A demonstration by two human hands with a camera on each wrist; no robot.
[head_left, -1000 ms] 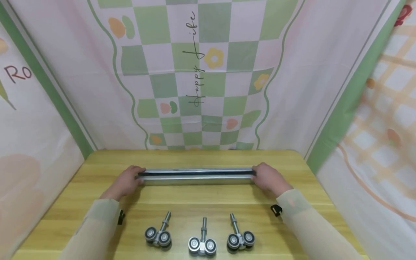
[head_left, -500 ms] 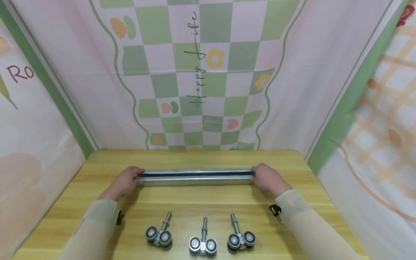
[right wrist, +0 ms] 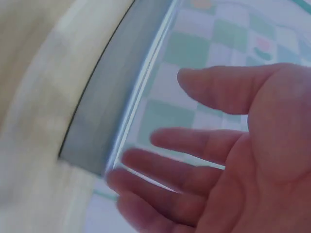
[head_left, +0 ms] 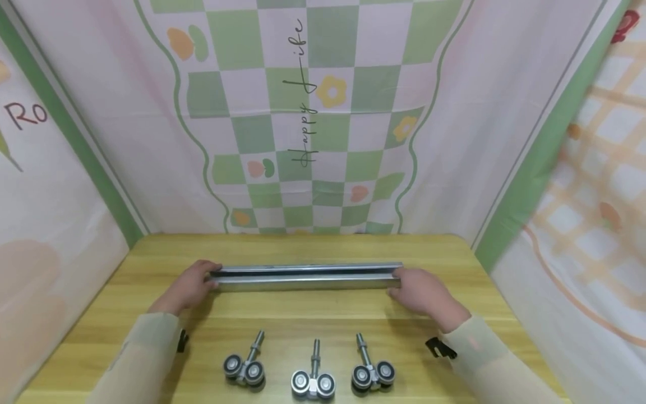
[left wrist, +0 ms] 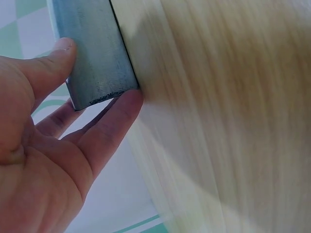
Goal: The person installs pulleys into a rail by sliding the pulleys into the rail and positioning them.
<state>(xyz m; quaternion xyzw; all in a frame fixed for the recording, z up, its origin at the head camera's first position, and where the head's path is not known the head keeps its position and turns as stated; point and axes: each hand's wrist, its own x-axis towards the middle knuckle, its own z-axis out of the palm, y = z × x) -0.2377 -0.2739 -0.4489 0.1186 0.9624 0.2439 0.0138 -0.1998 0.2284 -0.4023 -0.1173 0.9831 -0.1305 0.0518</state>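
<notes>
A straight metal channel rail lies crosswise on the wooden table, a dark slot running along its top. My left hand holds its left end. In the left wrist view the thumb presses the side of the rail, and the fingers reach round its cut end. My right hand is beside the other end; in the right wrist view its fingers are spread and relaxed, off the rail. Nearer to me are three twin-wheel roller trolleys: left, middle and right, their threaded bolts pointing away.
The wooden table has a straight back edge with rounded corners. Behind it hangs a checked cloth, with more printed cloth at the left and right. Black straps show at both sleeves.
My right hand has let go of the rail's right end and drawn slightly right and toward me. The left hand stays at its end. The trolleys have not moved.
</notes>
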